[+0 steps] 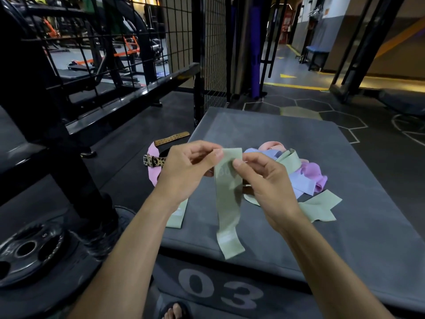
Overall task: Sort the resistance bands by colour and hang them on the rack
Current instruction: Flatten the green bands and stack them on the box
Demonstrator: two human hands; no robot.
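Centre frame: pale green flat elastic band (226,203) pinched at its top by left hand (184,173) and right hand (264,178), hanging over grey padded box (356,226) marked "03".

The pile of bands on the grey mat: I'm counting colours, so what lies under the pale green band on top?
Under the pale green fabric band show lilac-blue bands and a pink-purple band; anything deeper is covered.

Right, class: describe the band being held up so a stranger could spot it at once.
Start at the grey padded box. Above its near half, the left hand and right hand pinch a pale green band. Unlike the heaped bands, it hangs free.
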